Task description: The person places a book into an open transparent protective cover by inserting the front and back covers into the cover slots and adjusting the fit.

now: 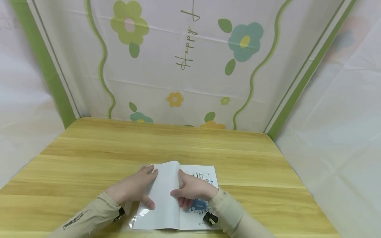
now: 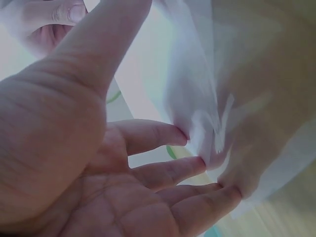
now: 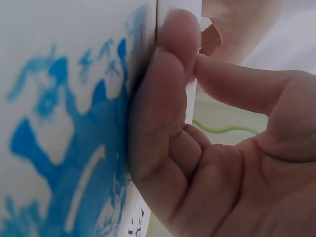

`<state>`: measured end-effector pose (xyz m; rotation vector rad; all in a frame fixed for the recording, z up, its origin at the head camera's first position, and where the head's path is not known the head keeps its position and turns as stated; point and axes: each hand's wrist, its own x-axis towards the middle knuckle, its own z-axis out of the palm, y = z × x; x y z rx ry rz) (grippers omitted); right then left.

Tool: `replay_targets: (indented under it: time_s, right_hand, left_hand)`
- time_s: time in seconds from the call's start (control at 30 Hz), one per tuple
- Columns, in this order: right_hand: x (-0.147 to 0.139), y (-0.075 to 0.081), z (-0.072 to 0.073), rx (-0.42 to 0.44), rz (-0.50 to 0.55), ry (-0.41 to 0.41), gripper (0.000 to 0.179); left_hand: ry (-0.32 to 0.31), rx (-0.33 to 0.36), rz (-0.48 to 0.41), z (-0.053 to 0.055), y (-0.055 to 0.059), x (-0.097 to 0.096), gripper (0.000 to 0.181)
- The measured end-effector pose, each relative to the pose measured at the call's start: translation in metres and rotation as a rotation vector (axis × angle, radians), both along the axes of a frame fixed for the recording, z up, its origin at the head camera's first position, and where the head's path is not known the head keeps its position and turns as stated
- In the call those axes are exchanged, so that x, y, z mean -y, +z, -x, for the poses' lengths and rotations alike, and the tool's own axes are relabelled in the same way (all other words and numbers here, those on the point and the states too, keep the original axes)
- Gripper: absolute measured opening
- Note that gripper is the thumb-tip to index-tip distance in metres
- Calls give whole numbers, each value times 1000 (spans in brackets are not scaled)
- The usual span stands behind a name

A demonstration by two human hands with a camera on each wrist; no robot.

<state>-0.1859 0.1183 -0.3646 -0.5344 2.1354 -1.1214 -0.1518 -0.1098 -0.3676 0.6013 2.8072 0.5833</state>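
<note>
A book lies open on the wooden table, its blank white left page [image 1: 163, 211] bulging up near the spine. Characters and a blue illustration [image 3: 94, 143] are printed on the right page [image 1: 193, 223]. My left hand [image 1: 135, 185] rests at the left page's outer edge, fingers spread and thumb on the paper. In the left wrist view, its fingertips touch a clear plastic film [image 2: 217, 133] along that edge. At the spine, my right hand [image 1: 196, 188] pinches the raised fold, thumb on the left page's side and curled fingers against the printed page.
The wooden table [image 1: 253, 165] extends around the book. Behind it hangs a white cloth [image 1: 160, 72] printed with flowers and green wavy lines. White cloth side walls [image 1: 333, 138] stand at left and right. Both sleeves lie over the table's near part.
</note>
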Motion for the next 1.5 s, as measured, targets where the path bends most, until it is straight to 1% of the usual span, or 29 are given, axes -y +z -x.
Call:
replay_targets:
  time_s: [0.13, 0.2, 0.37, 0.53, 0.6, 0.7, 0.8, 0.87, 1.0, 1.1, 1.23, 1.37, 1.5]
  right_hand:
    - [3, 0, -3, -38, -11, -12, 97]
    - [3, -1, -3, -44, -10, -13, 95]
    - [2, 0, -1, -10, 10, 0, 92]
    - [-1, 1, 0, 14, 16, 5, 95]
    - [-1, 1, -2, -2, 6, -6, 96]
    - [1, 0, -5, -49, -26, -25, 94]
    - [2, 1, -6, -77, -49, -25, 90]
    - [2, 0, -5, -69, -46, -20, 92]
    - [0, 1, -3, -21, -24, -3, 100]
    - [-2, 1, -2, -2, -14, 3, 103]
    - [-1, 0, -3, -39, -20, -5, 102]
    - [0, 0, -5, -79, -32, -2, 103]
    - [0, 0, -4, -72, -24, 10, 101]
  left_hand:
    - [9, 11, -3, -1, 0, -1, 120]
    - [14, 14, -6, -1, 0, -1, 120]
    - [12, 1, -22, -1, -1, -1, 119]
    - [-4, -7, -27, 0, -1, 0, 118]
    - [-8, -7, -21, 0, 0, -1, 118]
    - [-4, -4, -12, 0, 2, -2, 119]
    - [-6, -9, -14, 0, 1, -2, 118]
    - [-8, -13, -14, 0, 0, -2, 118]
    - [-9, -14, -13, 0, -1, -1, 119]
    - [-7, -9, -8, 1, -1, -3, 120]
    - [-3, -7, 5, 1, 0, -5, 121]
    - [-4, -18, 14, 0, 1, -6, 120]
    - [0, -17, 11, -2, 1, -5, 120]
